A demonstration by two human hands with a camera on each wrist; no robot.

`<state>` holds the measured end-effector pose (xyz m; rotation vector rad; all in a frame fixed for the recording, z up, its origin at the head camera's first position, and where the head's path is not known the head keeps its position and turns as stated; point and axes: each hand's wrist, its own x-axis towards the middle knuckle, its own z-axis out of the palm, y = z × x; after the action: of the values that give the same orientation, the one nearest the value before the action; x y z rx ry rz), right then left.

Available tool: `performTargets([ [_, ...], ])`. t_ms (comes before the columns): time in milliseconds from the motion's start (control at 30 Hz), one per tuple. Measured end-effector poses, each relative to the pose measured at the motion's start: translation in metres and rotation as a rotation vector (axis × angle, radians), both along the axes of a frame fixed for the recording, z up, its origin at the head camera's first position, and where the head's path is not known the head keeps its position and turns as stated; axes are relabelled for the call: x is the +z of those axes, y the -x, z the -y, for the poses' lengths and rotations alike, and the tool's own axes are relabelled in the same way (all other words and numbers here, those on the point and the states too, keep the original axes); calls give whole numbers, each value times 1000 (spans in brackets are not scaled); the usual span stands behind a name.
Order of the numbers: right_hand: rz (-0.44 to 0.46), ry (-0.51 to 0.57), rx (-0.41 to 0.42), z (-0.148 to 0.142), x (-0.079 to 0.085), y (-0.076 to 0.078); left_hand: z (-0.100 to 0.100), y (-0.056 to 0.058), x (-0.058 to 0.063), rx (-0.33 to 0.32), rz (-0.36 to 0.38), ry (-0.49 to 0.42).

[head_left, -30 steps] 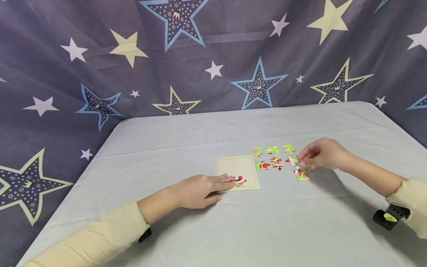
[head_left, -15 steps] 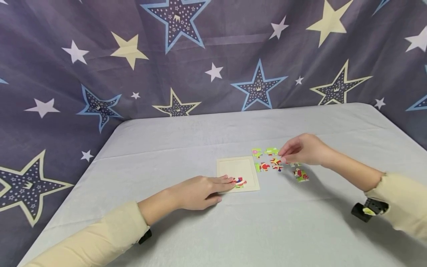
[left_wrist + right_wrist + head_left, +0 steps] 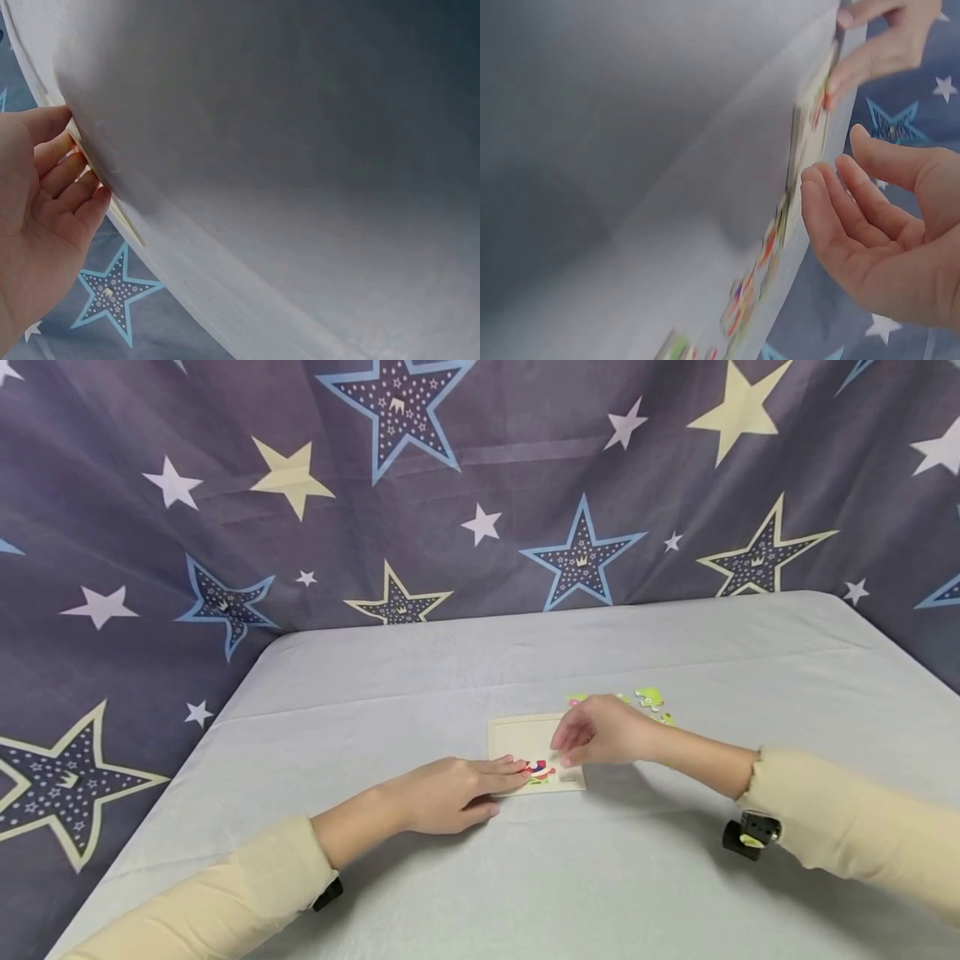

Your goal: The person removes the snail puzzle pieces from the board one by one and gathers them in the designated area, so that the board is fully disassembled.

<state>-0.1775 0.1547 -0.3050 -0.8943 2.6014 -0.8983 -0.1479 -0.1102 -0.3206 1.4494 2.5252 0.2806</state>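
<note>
A shallow cream puzzle tray (image 3: 525, 729) lies on the cloth-covered table. A red, blue and green puzzle piece (image 3: 538, 771) sits inside, near its front edge. My left hand (image 3: 450, 793) rests with extended fingers on the tray's front left part, partly covering what lies beneath. My right hand (image 3: 603, 731) is over the tray's right side, just right of that piece. In the right wrist view, the right hand's thumb and bent fingers (image 3: 823, 217) stand apart, and no piece shows between them. The left wrist view shows the left hand (image 3: 52, 180) at the tray's edge.
Several loose puzzle pieces lie right of the tray, mostly hidden behind my right hand and forearm; a green piece (image 3: 649, 697) shows beyond them. Grey cloth covers the table (image 3: 480, 877). A star-patterned curtain (image 3: 480, 460) hangs along the back and sides.
My right hand has moved left from the loose pieces at the right to above the tray. My left hand has stayed in place on the tray.
</note>
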Motion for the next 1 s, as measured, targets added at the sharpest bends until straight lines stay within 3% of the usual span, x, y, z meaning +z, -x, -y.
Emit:
performTargets([
  [367,-48,-5,-13,24,-14,-9,0,1,-3,-19,-14,-13],
  [1000,-33,-26,-50,26,-13,-9,7,-3,10,10,-29,83],
])
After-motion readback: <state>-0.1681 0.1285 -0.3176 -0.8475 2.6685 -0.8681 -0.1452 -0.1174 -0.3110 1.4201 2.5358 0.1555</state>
